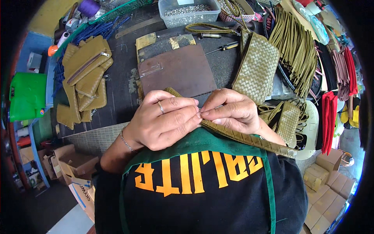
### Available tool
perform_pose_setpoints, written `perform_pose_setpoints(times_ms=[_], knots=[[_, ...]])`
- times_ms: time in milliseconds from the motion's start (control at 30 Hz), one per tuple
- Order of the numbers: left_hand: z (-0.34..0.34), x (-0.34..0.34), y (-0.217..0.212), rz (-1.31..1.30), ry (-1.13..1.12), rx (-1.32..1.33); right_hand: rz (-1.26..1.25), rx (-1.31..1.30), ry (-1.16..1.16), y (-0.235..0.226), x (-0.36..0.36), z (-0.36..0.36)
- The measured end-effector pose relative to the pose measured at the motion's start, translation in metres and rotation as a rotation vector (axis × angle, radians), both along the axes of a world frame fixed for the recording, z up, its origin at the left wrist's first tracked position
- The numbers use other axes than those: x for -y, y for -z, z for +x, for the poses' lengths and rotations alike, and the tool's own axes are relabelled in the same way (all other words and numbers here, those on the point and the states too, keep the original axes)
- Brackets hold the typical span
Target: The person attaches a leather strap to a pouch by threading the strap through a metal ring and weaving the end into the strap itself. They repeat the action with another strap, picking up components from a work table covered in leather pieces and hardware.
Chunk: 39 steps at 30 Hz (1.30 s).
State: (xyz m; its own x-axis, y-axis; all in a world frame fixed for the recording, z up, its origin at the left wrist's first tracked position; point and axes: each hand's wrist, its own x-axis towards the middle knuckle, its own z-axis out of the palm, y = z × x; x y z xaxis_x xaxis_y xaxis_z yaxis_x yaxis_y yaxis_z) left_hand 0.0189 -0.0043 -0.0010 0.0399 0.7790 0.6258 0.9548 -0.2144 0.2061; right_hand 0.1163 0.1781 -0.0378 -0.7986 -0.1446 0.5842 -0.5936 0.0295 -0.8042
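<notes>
Both my hands meet in front of my chest, fingertips pinched together over a braided olive strap [245, 137]. My left hand [165, 119], with a ring and a bracelet, closes on the strap's left part, whose end pokes out above the fingers. Thumb and fingers of my right hand [231, 111] are pressed together at the same spot; a small shiny bit shows between the fingertips, too small to name. The strap's long end runs to the right across my green apron [187, 146]. Just beyond my hands lies a brown board [177, 72] on the dark worktable.
Olive zippered pouch pieces [85, 78] are stacked at left. A woven olive bag [257, 66] lies at right, near a screwdriver [223, 47] and many olive straps [294, 50]. At the back stands a clear bin [189, 17] of small metal parts. Cardboard boxes [76, 163] flank the table below.
</notes>
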Motion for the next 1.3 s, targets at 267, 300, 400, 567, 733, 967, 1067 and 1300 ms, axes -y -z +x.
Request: perform_pose_setpoints(times_ms=[267,300,400,567,733,967,1067,1300], knots=[[-0.007,-0.008,0.016,0.001,-0.062,0.264,-0.07,0.194,0.142,0.0,0.014,0.0],[-0.008,-0.009,0.018,0.001,-0.064,0.354,-0.057,0.246,0.17,-0.002,0.014,-0.001],[-0.01,-0.012,0.02,0.003,-0.084,0.468,-0.111,0.331,0.192,0.0,0.016,-0.003],[-0.01,-0.013,0.02,0.016,-0.079,0.509,-0.132,0.391,0.099,-0.002,0.006,-0.005],[-0.009,-0.01,0.018,-0.055,-0.023,0.529,-0.138,0.356,0.021,0.003,0.002,-0.006],[-0.01,-0.001,0.028,0.032,-0.073,0.941,0.296,0.067,0.278,-0.002,-0.013,-0.038],[-0.02,0.002,0.024,0.091,-0.149,1.272,0.834,0.092,0.815,0.042,-0.06,-0.065],[-0.038,-0.001,0.029,0.173,-0.084,1.678,1.15,0.339,0.819,0.063,-0.077,-0.072]])
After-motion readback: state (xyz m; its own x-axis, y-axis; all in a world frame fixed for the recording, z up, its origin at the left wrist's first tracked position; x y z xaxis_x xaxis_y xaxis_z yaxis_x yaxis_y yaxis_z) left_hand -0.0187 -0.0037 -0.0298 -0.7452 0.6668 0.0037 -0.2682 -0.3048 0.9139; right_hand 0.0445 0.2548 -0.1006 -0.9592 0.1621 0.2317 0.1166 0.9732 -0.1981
